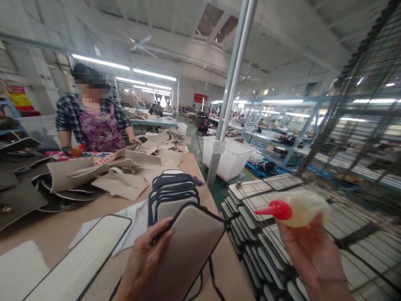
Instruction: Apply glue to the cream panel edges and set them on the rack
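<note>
My left hand [153,246] grips the edge of a pale panel with dark edging [191,242], thumb on its face, and holds it tilted over the table. Behind it, a stack of similar dark-edged panels [173,190] lies on the table. Over at the right, my right hand [310,246] is wrapped round a soft, yellowish squeeze bottle [308,207] with a red nozzle [277,210] pointing left. The bottle is held in the air above the wire racks. A long cream panel with a dark border [84,255] lies left of my left hand.
Grey-beige cut pieces [125,184] cover the far side of the brown table [200,167]. A person in a camouflage apron [100,127] stands beyond them. Wire racks with many panels [269,242] stand right of the table, near a metal post [230,79] and white bin [228,156].
</note>
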### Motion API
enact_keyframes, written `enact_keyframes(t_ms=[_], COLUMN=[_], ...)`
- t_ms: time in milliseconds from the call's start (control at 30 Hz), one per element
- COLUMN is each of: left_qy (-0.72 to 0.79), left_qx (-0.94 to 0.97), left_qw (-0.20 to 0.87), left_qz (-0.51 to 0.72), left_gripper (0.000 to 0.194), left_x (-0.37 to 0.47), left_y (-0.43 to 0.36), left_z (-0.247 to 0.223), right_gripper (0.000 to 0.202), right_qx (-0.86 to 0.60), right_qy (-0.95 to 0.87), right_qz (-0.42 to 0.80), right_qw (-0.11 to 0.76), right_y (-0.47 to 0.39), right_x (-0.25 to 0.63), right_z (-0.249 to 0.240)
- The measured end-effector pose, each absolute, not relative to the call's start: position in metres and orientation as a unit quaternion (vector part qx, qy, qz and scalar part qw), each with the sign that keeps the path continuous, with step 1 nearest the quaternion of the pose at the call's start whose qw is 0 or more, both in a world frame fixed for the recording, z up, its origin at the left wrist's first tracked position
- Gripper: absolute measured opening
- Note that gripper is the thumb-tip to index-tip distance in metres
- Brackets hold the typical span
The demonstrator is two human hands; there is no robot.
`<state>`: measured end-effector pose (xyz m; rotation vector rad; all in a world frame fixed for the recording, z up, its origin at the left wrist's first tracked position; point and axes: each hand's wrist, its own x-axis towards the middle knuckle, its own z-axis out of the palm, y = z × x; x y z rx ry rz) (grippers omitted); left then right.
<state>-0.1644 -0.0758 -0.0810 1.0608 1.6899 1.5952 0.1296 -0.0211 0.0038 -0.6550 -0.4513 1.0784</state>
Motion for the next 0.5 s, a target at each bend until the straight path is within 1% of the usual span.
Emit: enact_keyframes(t_ms=[133, 233, 333, 433, 500], left_qy=[0.531, 0.479, 0.418, 0.365, 0.342], left_qx=[0.536, 0.566, 0.614, 0.664, 0.692], left_qw=[0.425, 0.506, 0.561, 0.582, 0.582], left_qz=[0.500, 0.441, 0.365, 0.295, 0.258], left_gripper=[0.027, 0.018, 0.013, 0.016, 0.019], left_x=[-0.151, -0.132, -0.113, -0.096, -0.087], left_y=[-0.060, -0.051, -0.049, -0.049, -0.049], left_z=[-0.035, -0.007, 0.015, 0.030, 0.033], right_gripper=[0.073, 0.074, 0.076, 0.085, 0.087], right_qx=[-0.340, -0.365, -0.380, -0.388, -0.388], right_qy=[-0.267, -0.306, -0.332, -0.333, -0.330], right_qz=[0.451, 0.459, 0.472, 0.468, 0.470], right_qw=[0.781, 0.750, 0.723, 0.721, 0.721], right_y=[-0.032, -0.041, -0.048, -0.054, -0.056], right_x=[0.140, 0.151, 0.165, 0.182, 0.193], right_z=[0.026, 0.031, 0.029, 0.026, 0.025])
